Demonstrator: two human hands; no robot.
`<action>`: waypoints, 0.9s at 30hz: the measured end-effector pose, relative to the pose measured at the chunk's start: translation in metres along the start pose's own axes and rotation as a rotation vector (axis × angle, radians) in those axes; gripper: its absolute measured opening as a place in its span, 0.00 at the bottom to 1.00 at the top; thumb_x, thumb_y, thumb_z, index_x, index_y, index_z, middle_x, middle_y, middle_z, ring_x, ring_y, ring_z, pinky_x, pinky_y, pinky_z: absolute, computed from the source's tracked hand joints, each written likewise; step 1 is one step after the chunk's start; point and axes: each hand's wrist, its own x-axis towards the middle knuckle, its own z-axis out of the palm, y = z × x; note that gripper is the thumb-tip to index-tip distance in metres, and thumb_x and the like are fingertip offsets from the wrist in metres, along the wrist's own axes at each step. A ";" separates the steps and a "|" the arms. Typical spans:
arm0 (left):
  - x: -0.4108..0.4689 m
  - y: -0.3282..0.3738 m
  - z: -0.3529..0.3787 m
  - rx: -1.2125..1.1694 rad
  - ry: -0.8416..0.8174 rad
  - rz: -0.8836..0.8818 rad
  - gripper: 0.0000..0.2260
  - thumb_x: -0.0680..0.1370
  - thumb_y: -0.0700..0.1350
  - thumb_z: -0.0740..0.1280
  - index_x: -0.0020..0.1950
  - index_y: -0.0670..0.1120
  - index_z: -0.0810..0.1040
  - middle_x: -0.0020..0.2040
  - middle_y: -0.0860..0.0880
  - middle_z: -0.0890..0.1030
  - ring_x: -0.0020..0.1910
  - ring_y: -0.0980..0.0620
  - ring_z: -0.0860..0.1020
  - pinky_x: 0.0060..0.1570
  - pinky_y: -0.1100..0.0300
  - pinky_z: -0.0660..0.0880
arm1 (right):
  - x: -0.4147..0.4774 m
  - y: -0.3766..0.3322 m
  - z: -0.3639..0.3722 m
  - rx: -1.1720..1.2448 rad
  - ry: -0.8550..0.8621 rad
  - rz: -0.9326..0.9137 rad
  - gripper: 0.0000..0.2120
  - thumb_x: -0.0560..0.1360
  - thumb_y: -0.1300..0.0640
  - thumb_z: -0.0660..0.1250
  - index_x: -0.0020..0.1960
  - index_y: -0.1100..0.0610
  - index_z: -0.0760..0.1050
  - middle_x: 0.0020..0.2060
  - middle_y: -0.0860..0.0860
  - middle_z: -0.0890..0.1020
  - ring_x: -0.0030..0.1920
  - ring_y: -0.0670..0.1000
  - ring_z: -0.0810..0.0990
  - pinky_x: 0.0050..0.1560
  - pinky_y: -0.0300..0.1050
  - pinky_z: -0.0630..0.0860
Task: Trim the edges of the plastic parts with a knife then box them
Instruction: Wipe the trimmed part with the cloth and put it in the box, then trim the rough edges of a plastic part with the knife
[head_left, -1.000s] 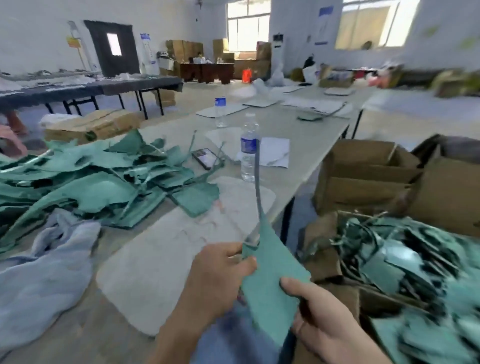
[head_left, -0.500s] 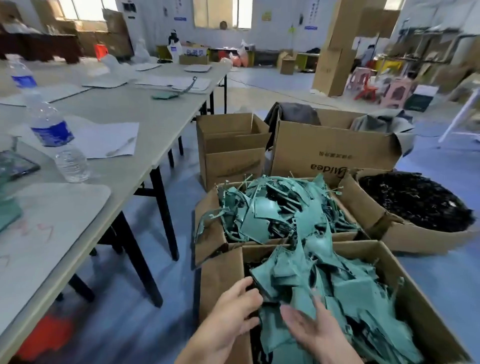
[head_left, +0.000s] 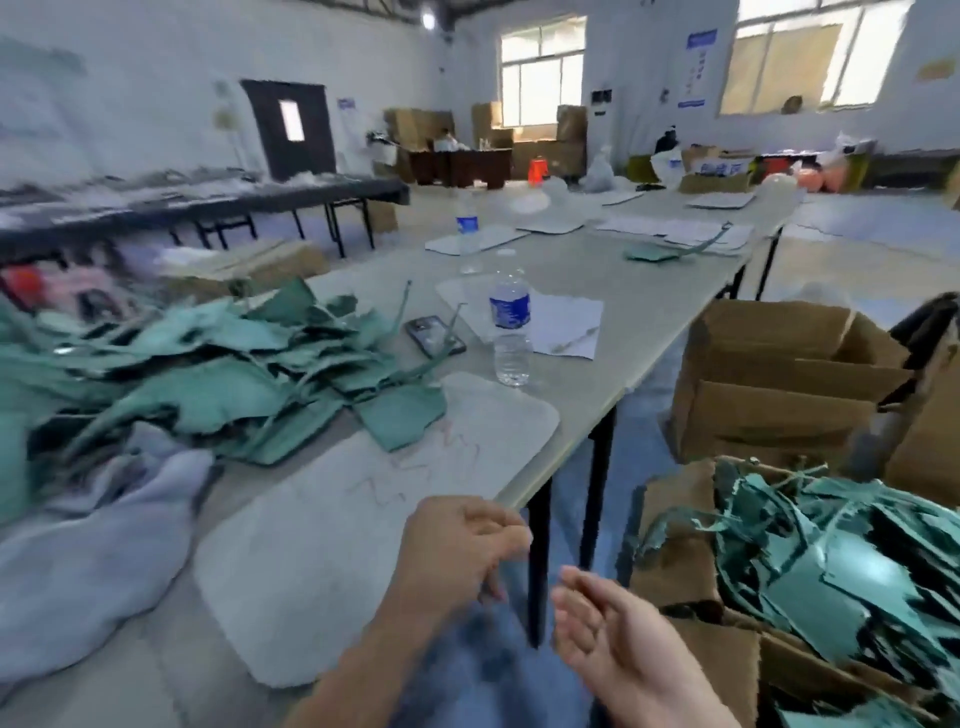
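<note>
A heap of untrimmed green plastic parts (head_left: 208, 389) lies on the table's left side, reaching onto a white cutting mat (head_left: 332, 540). At the lower right stands a cardboard box (head_left: 670, 525) full of green plastic parts (head_left: 841, 582). My left hand (head_left: 457, 551) hovers over the mat's near right corner with its fingers curled; blur hides whether anything is in it, and no part shows. My right hand (head_left: 608, 629) is palm up with relaxed fingers, empty, between the table edge and the box. No knife is visible.
A water bottle (head_left: 511, 322), a phone (head_left: 434, 335) and paper sheets lie on the long table (head_left: 623, 291) beyond the mat. Grey cloth (head_left: 78, 561) is bunched at the near left. More cardboard boxes (head_left: 779, 405) stand on the floor at the right.
A second ago both hands held a green part. Half a second ago they were at the parts box. Now my view is back on the table and no part is in either hand.
</note>
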 end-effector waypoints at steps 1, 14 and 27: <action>-0.001 0.002 -0.023 0.035 0.100 0.030 0.05 0.73 0.45 0.75 0.38 0.46 0.85 0.26 0.46 0.80 0.20 0.53 0.74 0.22 0.66 0.68 | 0.004 0.003 0.028 -0.051 -0.082 -0.013 0.11 0.82 0.60 0.61 0.51 0.65 0.79 0.32 0.60 0.81 0.26 0.55 0.80 0.26 0.43 0.79; -0.077 -0.079 -0.314 0.351 1.160 -0.019 0.11 0.77 0.46 0.71 0.57 0.58 0.84 0.52 0.58 0.84 0.54 0.54 0.81 0.54 0.59 0.74 | 0.065 0.149 0.315 -0.951 -0.610 -0.236 0.08 0.76 0.74 0.63 0.47 0.67 0.80 0.38 0.62 0.81 0.36 0.54 0.79 0.40 0.45 0.78; -0.106 -0.157 -0.420 0.248 1.410 -0.167 0.33 0.76 0.49 0.72 0.79 0.54 0.63 0.75 0.50 0.70 0.73 0.49 0.69 0.72 0.45 0.68 | 0.132 0.282 0.480 -1.455 -0.610 -0.697 0.38 0.77 0.56 0.67 0.82 0.46 0.53 0.60 0.49 0.81 0.39 0.44 0.80 0.30 0.38 0.71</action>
